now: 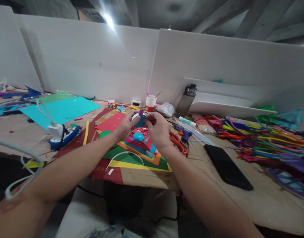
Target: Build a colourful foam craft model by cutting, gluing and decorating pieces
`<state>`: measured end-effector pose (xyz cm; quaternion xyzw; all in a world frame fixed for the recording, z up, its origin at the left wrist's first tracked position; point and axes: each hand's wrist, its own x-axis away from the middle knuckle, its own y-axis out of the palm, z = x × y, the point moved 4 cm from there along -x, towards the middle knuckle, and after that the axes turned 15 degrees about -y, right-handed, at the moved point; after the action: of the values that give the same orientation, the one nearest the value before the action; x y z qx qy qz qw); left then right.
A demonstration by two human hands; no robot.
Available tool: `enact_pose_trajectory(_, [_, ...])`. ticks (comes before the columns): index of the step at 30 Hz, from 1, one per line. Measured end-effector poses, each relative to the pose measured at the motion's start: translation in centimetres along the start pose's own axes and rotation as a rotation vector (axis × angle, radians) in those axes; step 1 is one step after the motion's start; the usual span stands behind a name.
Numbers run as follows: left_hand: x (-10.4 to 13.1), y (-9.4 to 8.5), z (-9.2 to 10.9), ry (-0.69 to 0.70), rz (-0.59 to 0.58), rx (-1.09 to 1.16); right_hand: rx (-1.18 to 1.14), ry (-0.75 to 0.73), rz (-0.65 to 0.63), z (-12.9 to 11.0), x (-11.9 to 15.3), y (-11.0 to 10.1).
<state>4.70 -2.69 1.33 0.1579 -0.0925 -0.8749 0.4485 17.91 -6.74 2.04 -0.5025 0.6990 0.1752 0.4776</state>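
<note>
A small round blue and white piece [139, 121] with a purple tab on top is held up over the middle of the table. My left hand [125, 127] grips its left side between thumb and fingers. At its right edge, my right hand [156, 127] has thumb and fingertips pressed together on it. Below the hands, a light blue disc [138, 137] rests on red paper, above stacked green [154, 162], orange and yellow sheets. A white curved strip [127, 152] lies on the green sheet.
Orange-handled scissors [178, 142], a blue glue gun [185, 135] and a black phone [227, 167] lie to the right, beside colourful pipe cleaners [255, 135]. Paper cups [151, 102] and a bottle [185, 100] stand behind. A power strip [65, 138] with cables is at left.
</note>
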Motion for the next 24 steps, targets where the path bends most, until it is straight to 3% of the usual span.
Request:
enact_pose_trajectory(11, [-0.45, -0.72, -0.62, 0.003, 0.048, 0.043, -0.005, 0.013, -0.007, -0.21, -0.16, -0.02])
enact_pose_trajectory(24, [-0.47, -0.70, -0.62, 0.019, 0.062, -0.098, 0.035, 0.000, 0.004, -0.64, -0.35, -0.30])
